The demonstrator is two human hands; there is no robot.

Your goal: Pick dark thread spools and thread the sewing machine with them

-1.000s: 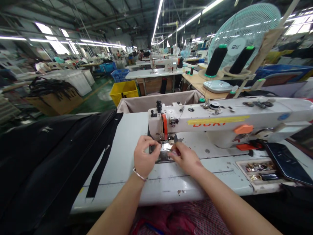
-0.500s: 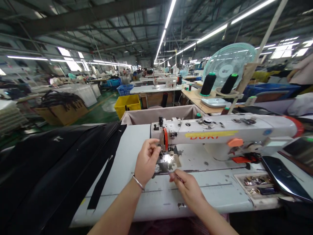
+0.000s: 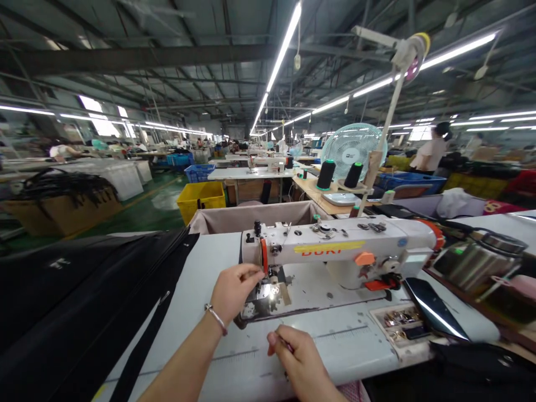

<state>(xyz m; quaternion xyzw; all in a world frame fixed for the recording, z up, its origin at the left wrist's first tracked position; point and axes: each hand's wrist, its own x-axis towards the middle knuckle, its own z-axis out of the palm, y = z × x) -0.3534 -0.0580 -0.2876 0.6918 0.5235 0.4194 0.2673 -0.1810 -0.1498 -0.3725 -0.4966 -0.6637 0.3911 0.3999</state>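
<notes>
- Pinching at the needle area, your left hand [image 3: 232, 290] has its fingertips drawn together beside the head of the sewing machine [image 3: 335, 248]; what they grip is too small to tell.
- Your right hand [image 3: 299, 360] sits curled near the front edge of the table [image 3: 209, 262], fingers closed on something thin that barely shows.
- You have bare tabletop between your two hands, and more running left toward the black fabric [image 3: 75, 301].
- On your right, a parts tray [image 3: 397, 326] and a dark phone [image 3: 435, 310] crowd the surface.
- Behind the machine stand two thread cones [image 3: 325, 175] and a fan [image 3: 354, 148].
</notes>
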